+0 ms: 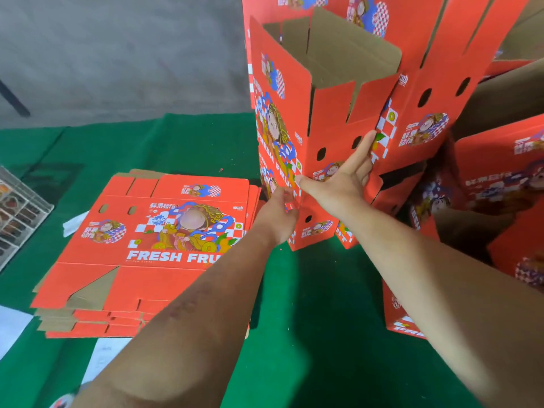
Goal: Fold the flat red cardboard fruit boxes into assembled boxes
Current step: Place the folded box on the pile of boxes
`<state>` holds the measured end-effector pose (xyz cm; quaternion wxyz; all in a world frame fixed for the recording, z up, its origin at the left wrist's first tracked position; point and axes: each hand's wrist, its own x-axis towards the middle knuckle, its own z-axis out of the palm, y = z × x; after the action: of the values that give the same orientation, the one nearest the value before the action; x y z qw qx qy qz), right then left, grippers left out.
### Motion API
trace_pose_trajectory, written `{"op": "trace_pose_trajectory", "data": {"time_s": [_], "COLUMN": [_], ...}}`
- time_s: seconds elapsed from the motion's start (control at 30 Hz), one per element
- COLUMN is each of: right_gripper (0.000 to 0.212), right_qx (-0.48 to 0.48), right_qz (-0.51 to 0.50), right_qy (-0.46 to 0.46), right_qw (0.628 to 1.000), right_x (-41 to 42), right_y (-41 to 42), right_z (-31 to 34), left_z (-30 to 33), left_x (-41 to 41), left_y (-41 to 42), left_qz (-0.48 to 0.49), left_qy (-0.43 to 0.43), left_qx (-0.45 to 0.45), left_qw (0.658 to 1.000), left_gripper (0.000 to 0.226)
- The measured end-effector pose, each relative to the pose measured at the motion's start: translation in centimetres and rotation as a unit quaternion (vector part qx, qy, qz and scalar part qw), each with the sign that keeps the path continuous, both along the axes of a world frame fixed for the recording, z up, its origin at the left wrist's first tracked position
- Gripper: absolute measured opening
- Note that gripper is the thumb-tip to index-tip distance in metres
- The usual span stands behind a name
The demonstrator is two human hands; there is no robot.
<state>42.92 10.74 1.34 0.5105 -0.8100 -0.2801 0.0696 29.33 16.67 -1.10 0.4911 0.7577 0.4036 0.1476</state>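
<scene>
right hand spread flat, fingers straight, pressed against the side of an upright assembled box, top flaps open, standing on another box at the far right of the green table. left hand curled at the lower box's corner; grip unclear. stack of flat red boxes lying left, beside both arms.

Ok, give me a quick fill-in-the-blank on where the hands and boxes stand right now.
1. The stack of flat boxes lies on a ____ cloth.
2. The right hand presses with straight fingers against the side of the ____ box.
3. The left hand touches the box's lower ____.
4. The upright box's top flaps are ____.

Missing words: green; upright; corner; open
</scene>
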Motion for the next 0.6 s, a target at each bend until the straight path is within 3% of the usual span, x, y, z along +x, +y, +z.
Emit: {"op": "trace_pose_trajectory", "data": {"time_s": [0.1,0.17,0.27,0.4,0.5,0.6], "right_gripper": [0.157,0.152,0.149,0.141,0.117,0.1], "right_qx": [-0.062,-0.147,-0.177,-0.081,-0.018,0.002], "right_qz": [-0.008,-0.011,-0.024,-0.056,-0.085,-0.058], "right_qy": [0.009,0.047,0.09,0.08,0.107,0.107], "right_qw": [0.998,0.988,0.98,0.992,0.99,0.993], "right_x": [-0.2,-0.3,-1.2,-4.3,-7.6,-10.6], "right_y": [0.5,1.0,0.8,-1.2,-2.8,-3.9], "right_z": [-0.6,-0.2,0.7,0.4,-0.3,-1.0], "left_z": [-0.1,0.0,0.3,0.8,1.3,1.1], "left_x": [0.2,0.2,0.0,-1.1,-2.2,-3.1], "left_y": [-0.3,-0.4,-0.1,0.0,-0.6,-2.0], "left_qz": [-0.058,-0.081,-0.031,0.115,0.222,0.251], "left_qy": [0.07,0.099,0.047,-0.155,-0.21,-0.248], "left_qx": [-0.028,-0.052,0.001,0.074,0.027,-0.029], "left_qw": [0.995,0.99,0.998,0.978,0.952,0.935], "left_gripper": [0.09,0.098,0.087,0.058,0.058,0.052]}}
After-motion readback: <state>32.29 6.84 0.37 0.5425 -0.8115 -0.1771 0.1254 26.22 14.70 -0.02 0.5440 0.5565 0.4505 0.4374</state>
